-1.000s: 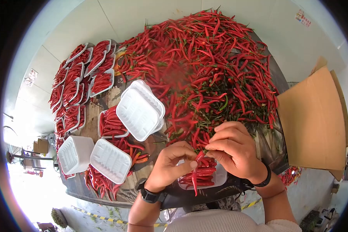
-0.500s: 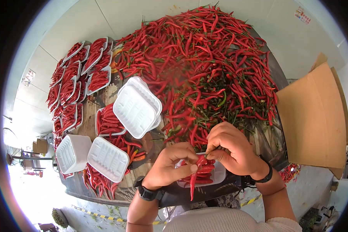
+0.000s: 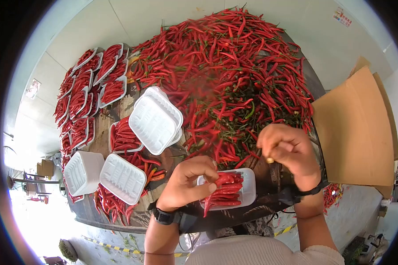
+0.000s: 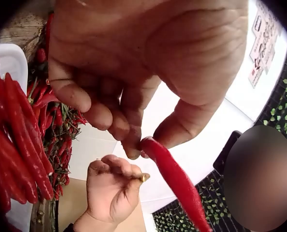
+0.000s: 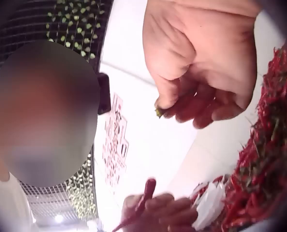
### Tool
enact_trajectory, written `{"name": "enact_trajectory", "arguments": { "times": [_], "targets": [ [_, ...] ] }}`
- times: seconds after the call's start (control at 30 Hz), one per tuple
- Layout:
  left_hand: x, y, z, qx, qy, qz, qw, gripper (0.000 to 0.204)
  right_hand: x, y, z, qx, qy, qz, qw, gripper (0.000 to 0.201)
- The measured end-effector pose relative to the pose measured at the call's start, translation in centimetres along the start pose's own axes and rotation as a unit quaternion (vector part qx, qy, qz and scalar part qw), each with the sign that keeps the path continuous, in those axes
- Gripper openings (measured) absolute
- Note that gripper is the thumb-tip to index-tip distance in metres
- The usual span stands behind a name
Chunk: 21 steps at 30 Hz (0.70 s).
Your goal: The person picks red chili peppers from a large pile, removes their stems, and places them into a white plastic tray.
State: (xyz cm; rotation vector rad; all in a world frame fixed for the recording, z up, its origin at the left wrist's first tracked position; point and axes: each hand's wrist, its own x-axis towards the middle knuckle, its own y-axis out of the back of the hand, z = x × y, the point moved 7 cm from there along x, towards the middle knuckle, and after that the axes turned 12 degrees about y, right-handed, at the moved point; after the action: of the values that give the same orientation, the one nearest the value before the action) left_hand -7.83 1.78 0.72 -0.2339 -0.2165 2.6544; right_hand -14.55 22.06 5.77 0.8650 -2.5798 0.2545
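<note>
The left hand (image 3: 188,185) pinched a long red chilli pepper (image 4: 175,181) by its top end between thumb and fingertips, just above the white foam tray (image 3: 250,187) of red chillies beside it. To finish well, it probably needed laying parallel with those already packed. Further right, the right hand (image 3: 289,150) was closed, pinching a small green stem piece (image 5: 159,112), best dropped clear of the tray.
</note>
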Motion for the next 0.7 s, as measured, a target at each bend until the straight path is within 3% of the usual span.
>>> {"name": "enact_trajectory", "arguments": {
  "times": [0.1, 0.17, 0.2, 0.27, 0.3, 0.37, 0.4, 0.47, 0.5, 0.53, 0.57, 0.63, 0.7],
  "targets": [
    [0.1, -0.1, 0.0, 0.014, -0.008, 0.005, 1.000, 0.016, -0.5, 1.6, -1.6, 0.041, 0.041, -0.002, 0.998, 0.023],
    [0.2, -0.1, 0.2, 0.041, 0.005, 0.020, 0.999, 0.016, -1.1, 1.4, -2.9, 0.138, 0.101, -0.040, 0.984, 0.027],
    [0.3, -0.2, 0.1, 0.042, 0.005, 0.019, 0.999, 0.016, -1.1, 1.3, -3.6, 0.189, 0.142, -0.134, 0.962, 0.029],
    [0.4, -0.4, -0.1, 0.072, 0.017, 0.016, 0.997, 0.016, -3.2, 1.2, -6.4, 0.358, 0.284, -0.216, 0.863, 0.036],
    [0.4, -0.4, 0.0, 0.072, 0.017, 0.016, 0.997, 0.016, -2.9, 1.5, -7.1, 0.358, 0.284, -0.216, 0.863, 0.036],
    [0.5, -0.7, 0.2, 0.071, 0.023, 0.018, 0.997, 0.015, -3.6, 0.5, -10.2, 0.461, 0.266, -0.406, 0.743, 0.045],
    [0.6, -0.7, 0.1, 0.071, 0.024, 0.019, 0.997, 0.015, -3.9, 0.3, -9.5, 0.462, 0.265, -0.406, 0.743, 0.045],
    [0.7, -1.1, 0.1, 0.133, 0.009, 0.005, 0.991, 0.017, -3.2, -0.3, -6.3, 0.436, 0.232, -0.272, 0.826, 0.044],
    [0.8, -1.3, 0.1, 0.134, 0.012, 0.000, 0.991, 0.017, -2.1, -1.2, -5.0, 0.243, 0.159, -0.171, 0.941, 0.032],
    [0.8, -1.5, 0.4, 0.176, 0.001, 0.002, 0.984, 0.017, -1.4, -0.8, -4.0, 0.035, 0.073, -0.060, 0.995, 0.030],
    [0.8, -1.8, 0.6, 0.217, -0.011, 0.006, 0.976, 0.018, -0.4, -1.2, -2.2, -0.077, 0.004, -0.137, 0.987, 0.033],
    [0.7, -2.0, 0.8, 0.226, 0.005, 0.010, 0.974, 0.018, -0.1, -3.0, -1.1, -0.137, 0.006, -0.137, 0.981, 0.031],
    [0.7, -1.9, 0.4, 0.233, 0.021, 0.018, 0.972, 0.019, -0.7, -4.4, 0.5, -0.225, -0.009, -0.194, 0.955, 0.027]
  ]
}}
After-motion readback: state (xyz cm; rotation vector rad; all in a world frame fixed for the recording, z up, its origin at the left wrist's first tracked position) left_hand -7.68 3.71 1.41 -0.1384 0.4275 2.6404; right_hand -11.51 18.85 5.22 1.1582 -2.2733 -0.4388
